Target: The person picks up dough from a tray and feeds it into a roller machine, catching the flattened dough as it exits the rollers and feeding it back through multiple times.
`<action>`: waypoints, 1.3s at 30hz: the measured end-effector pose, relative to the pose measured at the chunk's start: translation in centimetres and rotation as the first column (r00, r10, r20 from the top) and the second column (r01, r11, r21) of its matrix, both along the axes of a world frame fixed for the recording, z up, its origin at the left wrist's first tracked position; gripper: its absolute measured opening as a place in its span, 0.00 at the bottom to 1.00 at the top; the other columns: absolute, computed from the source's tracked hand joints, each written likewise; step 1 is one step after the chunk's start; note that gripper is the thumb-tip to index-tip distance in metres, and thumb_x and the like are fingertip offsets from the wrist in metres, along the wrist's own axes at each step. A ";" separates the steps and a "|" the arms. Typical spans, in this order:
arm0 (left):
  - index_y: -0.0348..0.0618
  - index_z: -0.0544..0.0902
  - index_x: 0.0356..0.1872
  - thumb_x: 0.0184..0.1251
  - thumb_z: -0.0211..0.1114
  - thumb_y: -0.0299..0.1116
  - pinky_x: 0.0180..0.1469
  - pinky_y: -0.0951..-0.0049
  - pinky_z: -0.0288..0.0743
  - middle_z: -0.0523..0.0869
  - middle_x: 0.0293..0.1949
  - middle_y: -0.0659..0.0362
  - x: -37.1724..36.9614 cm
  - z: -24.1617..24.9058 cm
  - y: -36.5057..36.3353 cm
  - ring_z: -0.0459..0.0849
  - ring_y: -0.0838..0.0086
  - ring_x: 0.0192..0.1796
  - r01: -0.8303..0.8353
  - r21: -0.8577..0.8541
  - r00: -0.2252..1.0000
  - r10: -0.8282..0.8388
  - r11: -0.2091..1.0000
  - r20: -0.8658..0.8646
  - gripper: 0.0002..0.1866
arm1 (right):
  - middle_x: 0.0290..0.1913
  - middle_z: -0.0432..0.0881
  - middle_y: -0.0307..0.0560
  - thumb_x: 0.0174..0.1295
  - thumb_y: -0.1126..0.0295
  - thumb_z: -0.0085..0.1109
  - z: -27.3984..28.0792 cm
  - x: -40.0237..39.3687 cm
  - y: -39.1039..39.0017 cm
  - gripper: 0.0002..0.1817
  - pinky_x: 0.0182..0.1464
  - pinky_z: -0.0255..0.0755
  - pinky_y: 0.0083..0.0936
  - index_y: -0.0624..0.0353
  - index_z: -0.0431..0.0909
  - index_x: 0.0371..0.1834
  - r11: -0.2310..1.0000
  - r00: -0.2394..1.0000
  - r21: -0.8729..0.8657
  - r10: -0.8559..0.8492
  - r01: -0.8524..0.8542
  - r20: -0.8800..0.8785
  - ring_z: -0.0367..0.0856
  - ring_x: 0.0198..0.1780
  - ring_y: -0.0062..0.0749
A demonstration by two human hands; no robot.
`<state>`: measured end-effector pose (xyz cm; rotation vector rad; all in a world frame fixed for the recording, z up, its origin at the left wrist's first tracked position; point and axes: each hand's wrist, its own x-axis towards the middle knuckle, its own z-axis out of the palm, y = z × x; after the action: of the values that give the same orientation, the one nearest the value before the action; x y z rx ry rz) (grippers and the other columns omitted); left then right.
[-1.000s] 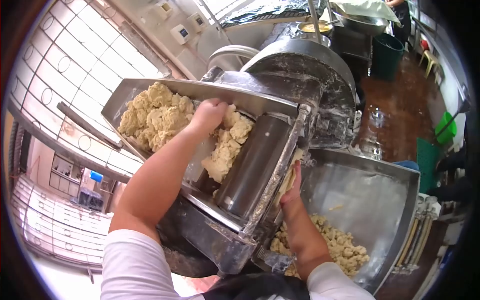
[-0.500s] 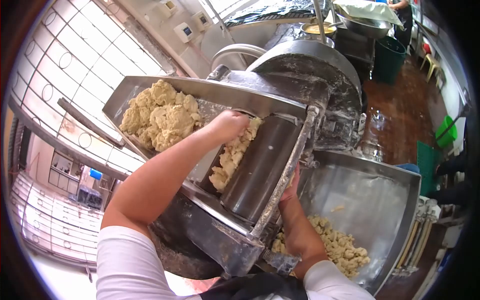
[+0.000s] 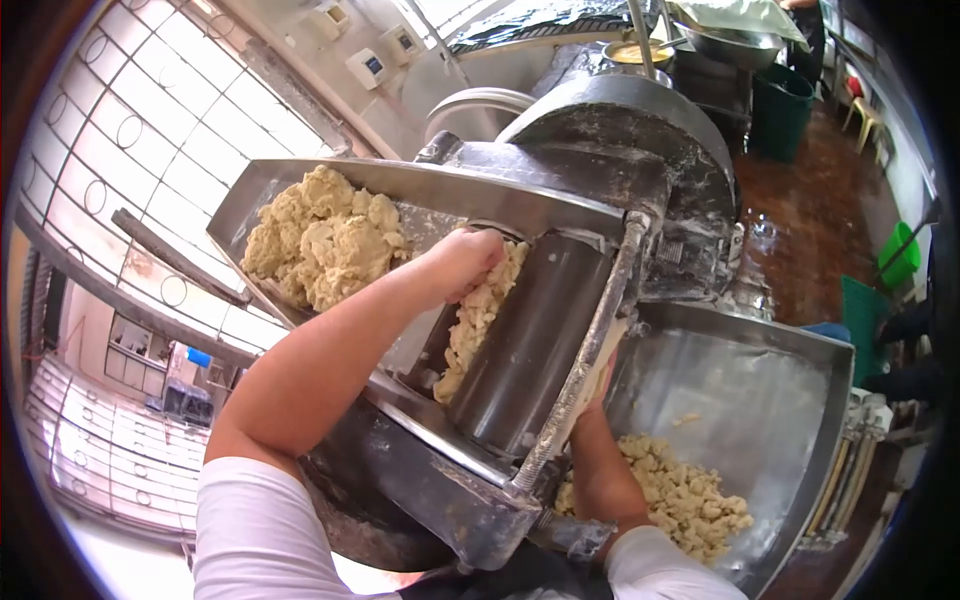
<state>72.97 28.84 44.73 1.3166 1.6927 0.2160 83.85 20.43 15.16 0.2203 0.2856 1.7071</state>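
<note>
Some dough touches left hand, fingers fisted — right hand, fingers half-hidden, can't tell.

Bright daylight from barred window at left, panes blown out, glare on metal tray, fisheye bending, edges dark, far background soft.

The bent left arm reaches forward, left hand curled; the right arm extends lower, right hand partly hidden.

Dough strip beside dark roller.
The left hand, its fingers curled, is touching this dough strip; the right hand is partly hidden.
</note>
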 end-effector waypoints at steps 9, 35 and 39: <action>0.33 0.80 0.49 0.68 0.55 0.49 0.47 0.64 0.74 0.86 0.41 0.46 -14.2 9.4 3.2 0.84 0.61 0.42 0.288 0.626 0.820 0.151 0.724 -0.552 0.25 | 0.57 0.79 0.49 0.67 0.41 0.44 0.5 1.1 -0.3 0.31 0.58 0.74 0.46 0.49 0.72 0.64 0.999 0.999 -0.006 -0.036 0.036 0.012 0.80 0.53 0.48; 0.33 0.77 0.53 0.66 0.53 0.53 0.56 0.62 0.70 0.83 0.48 0.42 -19.8 3.6 4.1 0.81 0.53 0.53 0.255 0.684 0.723 0.336 0.683 -0.604 0.30 | 0.58 0.78 0.47 0.70 0.41 0.38 -3.8 -2.6 3.0 0.29 0.59 0.74 0.45 0.48 0.72 0.64 0.993 0.989 0.097 -0.046 0.060 -0.144 0.79 0.56 0.46; 0.33 0.77 0.52 0.65 0.52 0.54 0.56 0.62 0.69 0.83 0.48 0.41 -20.2 3.8 4.4 0.80 0.53 0.53 0.243 0.678 0.711 0.348 0.694 -0.611 0.30 | 0.58 0.78 0.47 0.69 0.39 0.38 -3.8 -2.6 3.1 0.32 0.59 0.75 0.46 0.48 0.71 0.64 0.989 0.987 0.109 -0.085 0.100 -0.139 0.79 0.56 0.46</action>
<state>52.78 33.21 48.57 2.1416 2.4534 0.5122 81.24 23.49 11.32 0.4290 0.2712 1.6208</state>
